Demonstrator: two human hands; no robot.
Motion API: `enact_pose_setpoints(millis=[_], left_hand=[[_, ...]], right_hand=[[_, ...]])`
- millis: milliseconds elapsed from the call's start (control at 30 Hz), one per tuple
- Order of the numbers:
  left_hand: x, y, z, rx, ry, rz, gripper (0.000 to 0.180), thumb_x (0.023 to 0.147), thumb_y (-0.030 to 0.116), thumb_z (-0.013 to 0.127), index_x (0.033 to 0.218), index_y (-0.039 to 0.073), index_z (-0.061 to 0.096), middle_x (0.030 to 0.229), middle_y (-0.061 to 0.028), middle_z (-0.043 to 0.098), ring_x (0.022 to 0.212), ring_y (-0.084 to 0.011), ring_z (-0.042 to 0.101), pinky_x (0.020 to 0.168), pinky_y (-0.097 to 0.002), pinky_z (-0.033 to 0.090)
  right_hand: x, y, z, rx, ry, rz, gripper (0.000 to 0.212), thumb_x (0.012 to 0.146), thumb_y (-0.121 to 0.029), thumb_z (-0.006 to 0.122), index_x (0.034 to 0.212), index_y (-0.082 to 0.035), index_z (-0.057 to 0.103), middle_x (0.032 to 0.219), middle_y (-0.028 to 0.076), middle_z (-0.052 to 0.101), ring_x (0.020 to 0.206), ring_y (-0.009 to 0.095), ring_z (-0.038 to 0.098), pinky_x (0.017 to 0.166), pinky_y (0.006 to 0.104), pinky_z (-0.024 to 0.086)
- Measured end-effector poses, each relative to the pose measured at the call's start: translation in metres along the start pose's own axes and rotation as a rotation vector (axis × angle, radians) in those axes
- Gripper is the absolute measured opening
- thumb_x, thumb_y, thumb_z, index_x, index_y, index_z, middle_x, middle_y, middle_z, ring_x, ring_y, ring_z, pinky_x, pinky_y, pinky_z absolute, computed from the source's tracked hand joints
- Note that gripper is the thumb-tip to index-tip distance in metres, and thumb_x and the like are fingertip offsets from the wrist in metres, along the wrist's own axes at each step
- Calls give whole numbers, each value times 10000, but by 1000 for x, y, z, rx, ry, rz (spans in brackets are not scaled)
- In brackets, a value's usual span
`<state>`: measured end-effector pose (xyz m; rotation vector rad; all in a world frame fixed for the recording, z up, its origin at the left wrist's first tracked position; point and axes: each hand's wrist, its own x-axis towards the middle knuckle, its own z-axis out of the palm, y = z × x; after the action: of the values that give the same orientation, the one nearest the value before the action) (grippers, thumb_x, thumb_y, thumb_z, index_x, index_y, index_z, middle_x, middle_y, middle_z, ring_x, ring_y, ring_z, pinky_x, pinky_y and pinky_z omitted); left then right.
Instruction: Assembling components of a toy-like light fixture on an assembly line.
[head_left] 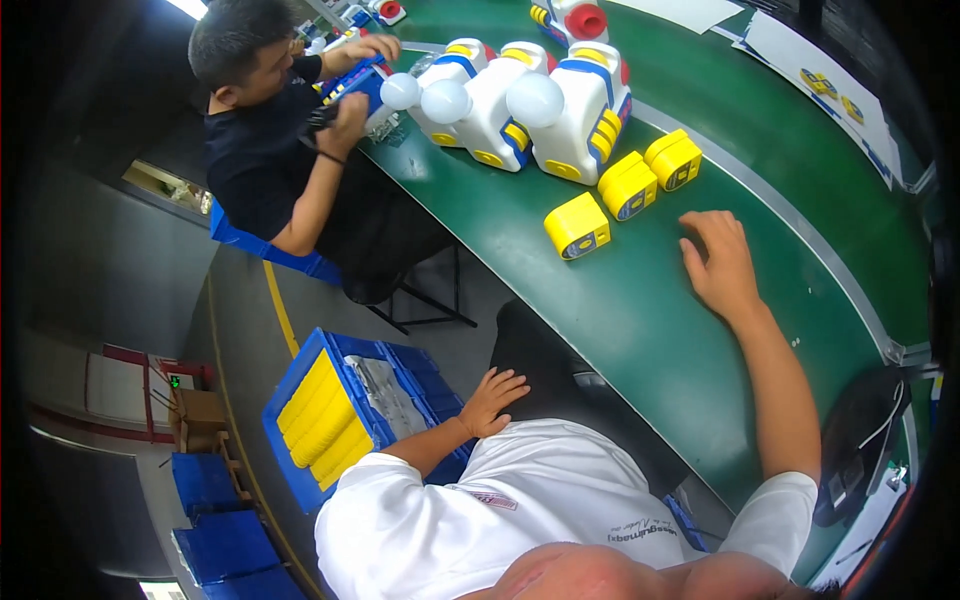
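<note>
Rounded yellow cases (pixel 628 188), smooth tabletop (pixel 640 310)

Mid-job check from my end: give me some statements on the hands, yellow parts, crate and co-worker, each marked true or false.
1. The yellow parts sit between the right hand and the white units. True.
2. The right hand grips a yellow part. False: it is at the green table, holding nothing visible.
3. The left hand lies on the table. False: it is at the person's lap.
4. The blue crate holds yellow pieces. True.
5. The co-worker is on the person's right. False: on the left.
</note>
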<state>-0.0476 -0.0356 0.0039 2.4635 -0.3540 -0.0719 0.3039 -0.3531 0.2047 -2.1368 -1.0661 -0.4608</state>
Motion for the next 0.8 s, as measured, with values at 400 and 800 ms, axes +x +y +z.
enact_pose_setpoints(millis=[400,800], left_hand=[[6,-2,-3,7,45,23,648,962,542,341,1393,98,535,1471,-151,458,1386,-378,361,1160,-571,179],[4,-4,1,10,66,18,631,947,519,358,1396,115,540,1463,-142,468,1379,-359,368,1166,-554,172]], right_hand=[[4,-4,-1,-18,20,11,266,814,-19,663,1073,-45,602,973,116,610,957,302,567,847,392,440],[4,-2,0,-20,-5,11,277,809,-18,666,1078,-38,603,981,125,613,969,313,569,862,392,443]])
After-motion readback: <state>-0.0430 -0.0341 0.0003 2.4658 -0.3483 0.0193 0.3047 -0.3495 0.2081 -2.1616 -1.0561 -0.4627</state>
